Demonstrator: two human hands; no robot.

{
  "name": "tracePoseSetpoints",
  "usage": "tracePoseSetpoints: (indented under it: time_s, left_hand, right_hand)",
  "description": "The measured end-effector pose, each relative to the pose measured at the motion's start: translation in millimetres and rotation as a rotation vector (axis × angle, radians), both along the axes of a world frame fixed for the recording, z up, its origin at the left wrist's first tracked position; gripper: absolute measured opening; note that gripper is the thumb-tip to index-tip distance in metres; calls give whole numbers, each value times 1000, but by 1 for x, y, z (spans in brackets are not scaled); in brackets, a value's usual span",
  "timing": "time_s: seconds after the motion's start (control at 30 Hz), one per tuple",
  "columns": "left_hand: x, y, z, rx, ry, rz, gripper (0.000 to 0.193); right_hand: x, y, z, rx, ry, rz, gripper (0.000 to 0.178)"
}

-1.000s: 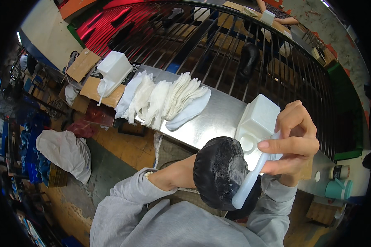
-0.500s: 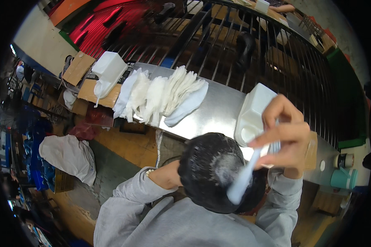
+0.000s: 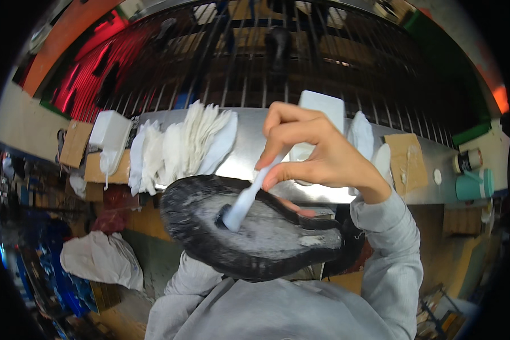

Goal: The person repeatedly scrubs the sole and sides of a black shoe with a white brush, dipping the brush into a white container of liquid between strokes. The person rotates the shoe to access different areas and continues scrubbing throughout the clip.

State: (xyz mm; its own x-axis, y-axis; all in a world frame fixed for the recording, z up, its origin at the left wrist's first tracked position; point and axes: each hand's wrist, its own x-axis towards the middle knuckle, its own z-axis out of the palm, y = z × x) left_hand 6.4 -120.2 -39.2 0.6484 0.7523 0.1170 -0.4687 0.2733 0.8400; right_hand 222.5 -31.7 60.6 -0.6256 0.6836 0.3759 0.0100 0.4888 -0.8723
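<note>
A black shoe upper, probably pulled over a last, lies bottom up in front of me with its broad end to the left. Its underside is greyish white and streaky. My left hand supports it from beneath; only some fingers show past its far edge, and the rest is hidden. Between the thumb and fingers of my right hand is a white-handled brush. Its dark bristle end touches the underside, left of the middle.
A metal bench runs across, with white gloves, a white plastic container behind my right hand, another container at left, cardboard and a teal mug. Bars stand beyond. A white sack lies low at left.
The shoe upper has turned from its rounded end facing up to lying lengthwise, underside showing. My right hand with the brush has moved left and up. The whole view has swung to the right.
</note>
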Motion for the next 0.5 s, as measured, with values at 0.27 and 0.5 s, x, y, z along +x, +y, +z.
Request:
tracePoseSetpoints:
  time_s: [0.27, 0.5]
  left_hand:
    - [-1, -14, -4, -93, -405, 86, 90]
    - [-20, 38, -2, -2, -711, -159, 134]
  right_hand:
    - [138, -24, -47, -190, -317, -235, 20]
    - [244, -38, -115, -198, -369, -1276, 28]
